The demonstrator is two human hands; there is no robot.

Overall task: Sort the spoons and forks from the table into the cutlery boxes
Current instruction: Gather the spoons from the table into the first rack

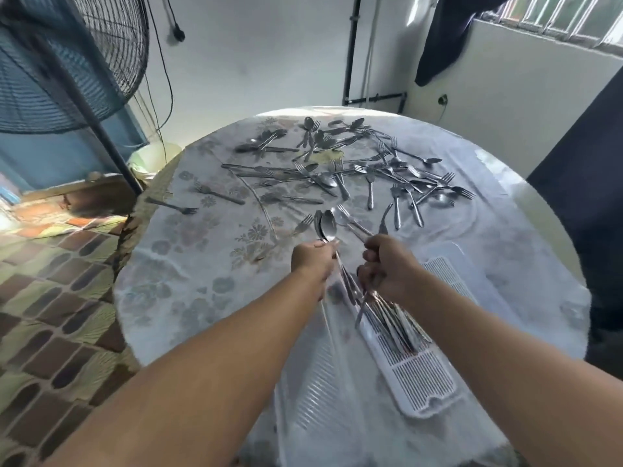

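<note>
My left hand (pixel 312 259) grips a few steel spoons (pixel 326 227) by their handles, bowls pointing away from me. Just to its right, my right hand (pixel 384 266) grips several forks (pixel 354 224), tines up and away. Both hands hover above the near ends of two white slotted cutlery boxes. The right box (pixel 428 385) holds several pieces of cutlery (pixel 394 323) lying lengthwise. The left box (pixel 317 389) is half hidden under my arms. Several loose spoons and forks (pixel 367 166) lie scattered over the far half of the round table (pixel 188 264).
A single fork (pixel 172 205) lies near the table's left edge. A standing fan (pixel 67 62) on a dark pole rises to the left. Patterned floor lies at the left. A white wall with pipes stands behind and a dark cloth hangs at the right.
</note>
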